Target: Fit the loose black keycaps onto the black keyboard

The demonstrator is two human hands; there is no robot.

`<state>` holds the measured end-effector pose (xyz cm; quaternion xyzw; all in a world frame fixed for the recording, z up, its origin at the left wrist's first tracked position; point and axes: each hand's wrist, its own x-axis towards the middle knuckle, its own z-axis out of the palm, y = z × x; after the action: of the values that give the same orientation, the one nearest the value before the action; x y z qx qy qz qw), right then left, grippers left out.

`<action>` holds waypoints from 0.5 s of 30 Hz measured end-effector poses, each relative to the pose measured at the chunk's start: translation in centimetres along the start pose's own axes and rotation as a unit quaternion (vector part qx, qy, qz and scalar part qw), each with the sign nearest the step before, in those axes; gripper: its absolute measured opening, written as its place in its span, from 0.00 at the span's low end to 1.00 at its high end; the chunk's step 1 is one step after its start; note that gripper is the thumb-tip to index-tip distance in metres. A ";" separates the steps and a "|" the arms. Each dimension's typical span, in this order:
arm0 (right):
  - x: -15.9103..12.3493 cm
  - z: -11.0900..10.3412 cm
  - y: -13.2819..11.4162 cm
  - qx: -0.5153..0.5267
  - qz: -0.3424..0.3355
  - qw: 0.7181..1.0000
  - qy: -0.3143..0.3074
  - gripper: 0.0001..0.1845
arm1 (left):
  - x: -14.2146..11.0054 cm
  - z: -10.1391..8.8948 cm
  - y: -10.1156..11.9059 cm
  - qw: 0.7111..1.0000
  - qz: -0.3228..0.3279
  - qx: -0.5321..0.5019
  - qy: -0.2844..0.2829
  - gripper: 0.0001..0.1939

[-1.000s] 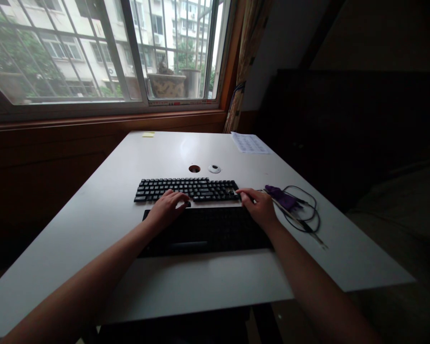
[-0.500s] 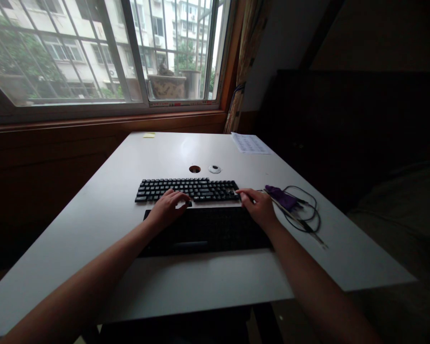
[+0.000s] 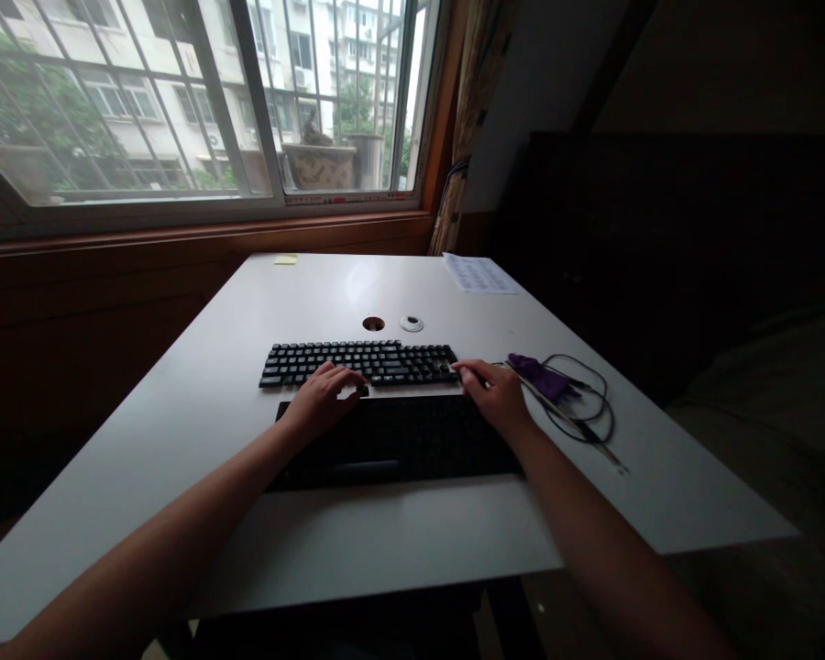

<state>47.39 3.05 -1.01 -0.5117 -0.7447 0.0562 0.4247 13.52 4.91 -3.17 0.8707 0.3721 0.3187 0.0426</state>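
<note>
Black keycaps [image 3: 330,353] stand in keyboard-like rows on the white table, with gaps in the nearest row. In front of them lies a dark keyboard [image 3: 385,449], its surface too dim to make out in detail. My left hand [image 3: 324,394] is over its far left part, thumb and fingers curled together at a single black keycap [image 3: 363,390]. At the right end of the rows, my right hand [image 3: 493,390] has its index fingertip against the outermost keycaps. Its thumb is bent in beneath, and whatever lies between these fingers is hidden.
Right of my right hand lie a purple cloth pouch [image 3: 540,376], a looped black cable [image 3: 609,394] and a thin light stick [image 3: 611,461]. Behind the rows are a round hole [image 3: 373,324] and a white ring [image 3: 411,324]. Printed paper [image 3: 481,275] and a yellow note [image 3: 285,259] lie farther back.
</note>
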 end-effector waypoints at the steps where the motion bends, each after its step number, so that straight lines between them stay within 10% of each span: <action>1: 0.0 0.0 0.0 -0.001 0.000 1.000 0.001 0.13 | 0.0 0.0 0.0 1.000 0.000 0.000 0.000 0.05; 15: 0.0 0.1 0.0 0.007 0.001 1.000 0.005 0.14 | 0.0 -0.2 0.1 1.000 0.015 0.007 -0.001 0.05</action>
<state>47.34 3.09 -1.06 -0.5094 -0.7419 0.0595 0.4319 13.50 4.82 -2.99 0.8766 0.3615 0.3159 0.0320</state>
